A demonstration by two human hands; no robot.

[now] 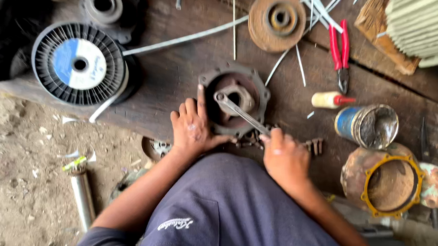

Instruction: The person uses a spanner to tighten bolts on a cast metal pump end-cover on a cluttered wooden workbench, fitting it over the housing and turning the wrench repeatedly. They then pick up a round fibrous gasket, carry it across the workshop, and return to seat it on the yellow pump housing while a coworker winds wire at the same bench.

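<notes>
While your right hand point(283, 159) grips the spanner point(241, 112), its ring end sits inside the housing point(234, 98).
Your left hand point(193, 127) lies open against the housing at frame centre; pliers point(340, 52) upper right.

Light: soft, even daylight, moderately bright | Shadows: faint, diffuse, darkest at top-left corner | Glare: mild sheen on the wrench point(242, 112) and the open tin point(367, 126) | Sharpness: slight motion blur overall, softer at edges | Distortion: wide-angle stretch near corners
</notes>
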